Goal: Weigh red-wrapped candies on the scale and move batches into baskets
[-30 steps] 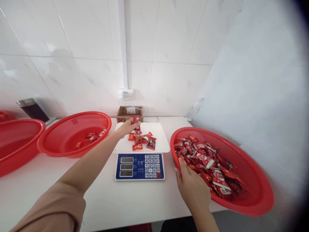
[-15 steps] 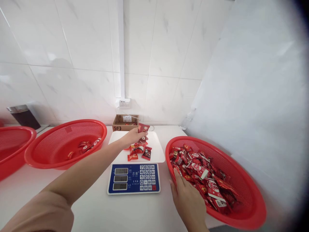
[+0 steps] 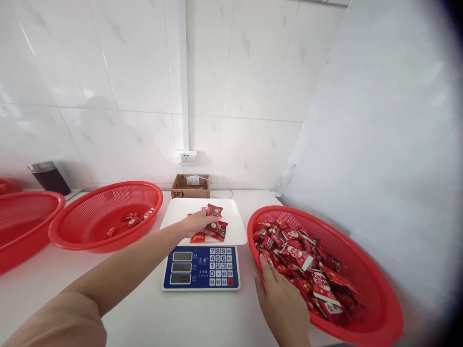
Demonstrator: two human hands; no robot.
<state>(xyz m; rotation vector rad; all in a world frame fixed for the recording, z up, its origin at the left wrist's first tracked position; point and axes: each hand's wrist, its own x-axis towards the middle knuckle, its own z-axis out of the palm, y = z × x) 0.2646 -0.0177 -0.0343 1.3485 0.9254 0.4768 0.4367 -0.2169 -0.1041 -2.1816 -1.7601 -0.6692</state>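
Observation:
My left hand [image 3: 201, 222] is closed on red-wrapped snack packets [image 3: 214, 210], low over the white weighing pan [image 3: 177, 212] of a digital scale. Around and under the fingers lie several more wrapped packets [image 3: 198, 237] on the pan, partly hidden by the hand. The blue keypad panel [image 3: 201, 269] of the scale faces me; its display digits are too blurred to read. At the right, my right hand [image 3: 284, 299] holds the near rim of a red plastic basket [image 3: 383, 299], thumb outside and fingers over the edge. This basket is heaped with small red packets [image 3: 300, 260].
Left of the scale stands another red basket [image 3: 58, 231] with a few packets inside, and beyond it a further red basket [image 3: 32, 197]. Behind the scale are a small cardboard box [image 3: 181, 193] and a wall socket [image 3: 187, 157]. A dark jar [image 3: 52, 178] stands at the back left.
My left hand has come down and slightly nearer with its packets, closer to those on the pan. My right hand stays at the basket rim. The view has shifted slightly.

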